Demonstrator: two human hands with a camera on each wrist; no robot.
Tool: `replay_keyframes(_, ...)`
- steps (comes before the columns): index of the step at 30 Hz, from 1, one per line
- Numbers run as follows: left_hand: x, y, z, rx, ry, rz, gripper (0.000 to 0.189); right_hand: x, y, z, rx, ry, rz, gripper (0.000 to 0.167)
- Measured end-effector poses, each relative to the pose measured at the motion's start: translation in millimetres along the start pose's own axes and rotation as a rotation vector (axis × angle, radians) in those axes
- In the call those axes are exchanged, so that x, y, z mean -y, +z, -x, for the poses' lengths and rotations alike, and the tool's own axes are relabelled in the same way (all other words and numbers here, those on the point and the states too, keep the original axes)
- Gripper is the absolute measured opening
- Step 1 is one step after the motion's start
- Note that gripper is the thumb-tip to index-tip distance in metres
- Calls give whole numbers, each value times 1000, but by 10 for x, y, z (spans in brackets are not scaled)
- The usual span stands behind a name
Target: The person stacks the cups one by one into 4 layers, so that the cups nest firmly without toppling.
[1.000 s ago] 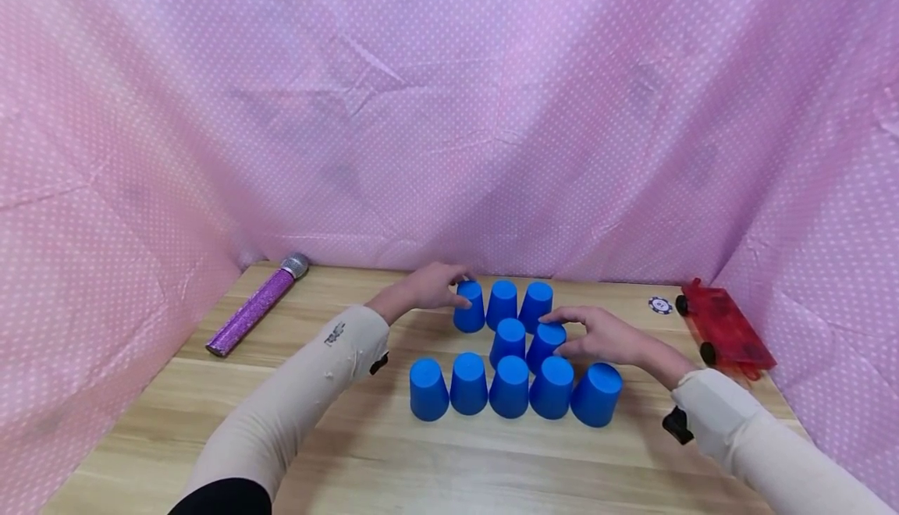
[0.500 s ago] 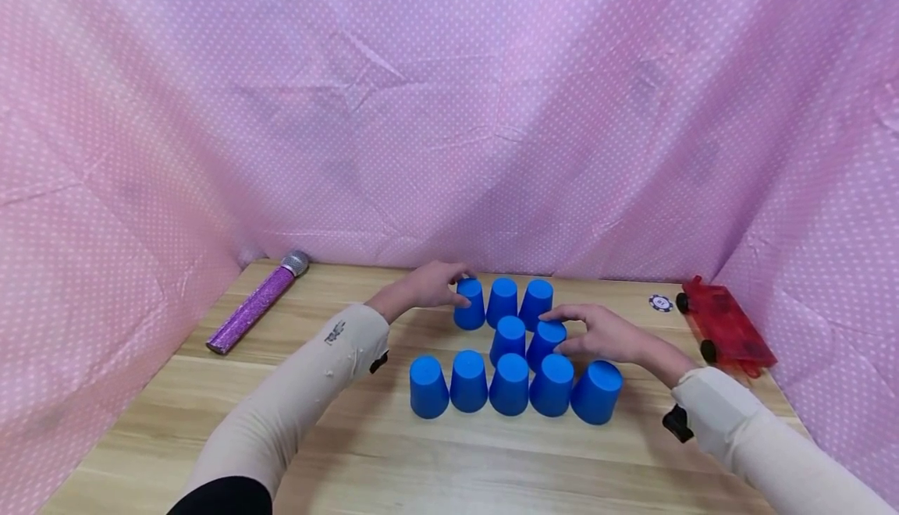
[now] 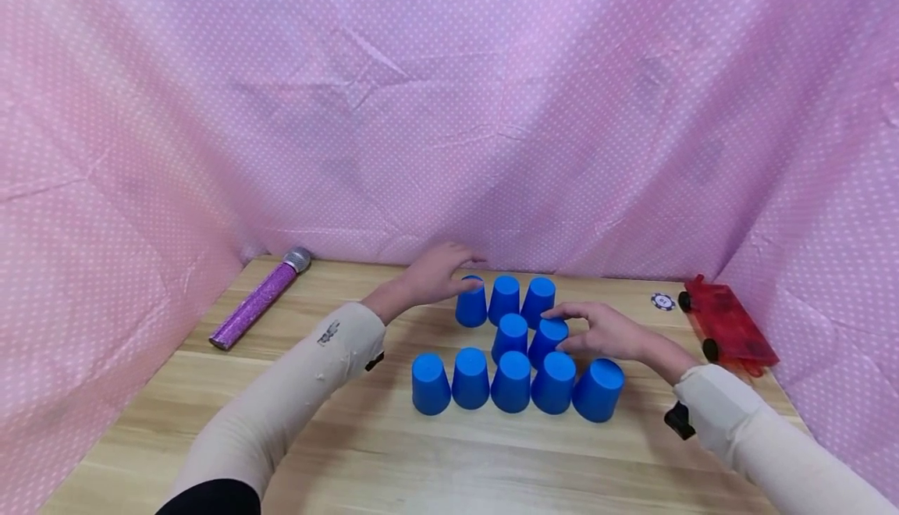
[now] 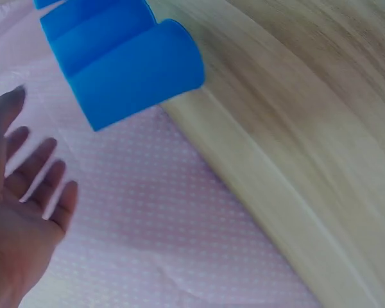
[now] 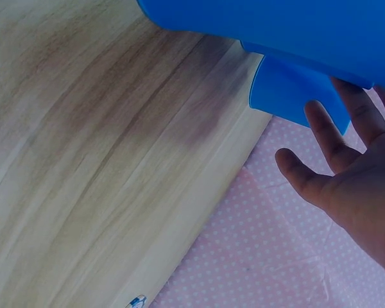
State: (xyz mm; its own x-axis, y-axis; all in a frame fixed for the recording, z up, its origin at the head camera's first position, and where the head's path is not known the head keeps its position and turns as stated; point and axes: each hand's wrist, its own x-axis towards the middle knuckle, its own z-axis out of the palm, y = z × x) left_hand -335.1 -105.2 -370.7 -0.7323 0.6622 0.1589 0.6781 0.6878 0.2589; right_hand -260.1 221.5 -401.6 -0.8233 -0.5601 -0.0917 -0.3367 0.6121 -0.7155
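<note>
Blue plastic cups stand upside down in three rows on the wooden table. My left hand point(image 3: 434, 275) is raised over the back row's left cup point(image 3: 471, 310), fingers extended and the thumb overlapping its top. In the left wrist view, that hand point(image 4: 19, 231) shows spread fingers apart from the nearest cup point(image 4: 138, 77). With thumb and index finger, my right hand point(image 3: 609, 334) pinches the right cup point(image 3: 549, 337) of the middle row, beside another cup point(image 3: 509, 337). Its other fingers point(image 5: 324, 135) stretch out loosely in the right wrist view.
A front row of several cups point(image 3: 510, 384) stands nearest me. On the left lies a purple glitter microphone point(image 3: 258, 300). To the right are a poker chip point(image 3: 662, 301) and a red toy car point(image 3: 730, 324). A pink dotted cloth point(image 3: 449, 125) hangs behind the table point(image 3: 393, 460).
My left hand has let go of the back-left cup and risen up and away from it, fingers straightening. The right hand and the cups stay where they were.
</note>
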Motion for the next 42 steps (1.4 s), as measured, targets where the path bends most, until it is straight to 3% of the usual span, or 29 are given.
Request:
replay_keyframes(4,-127,-67,20,5,49,95,38,-4,-14,12,-2,2,-9,51)
replay_keyframes(11,-306,-58,71,215,26,278,38,-8,-15,21,2,6,-19,50)
replay_keyframes(17,-422,118,69,293,35,219,47,-36,-11,24,0,1,-13,51)
replay_keyframes(23,-516,226,61,344,-6,213,60,-46,2,6,3,-4,-2,51)
replay_keyframes(42,-572,268,-41,374,4,115,60,-2,-24,2,11,9,-12,50)
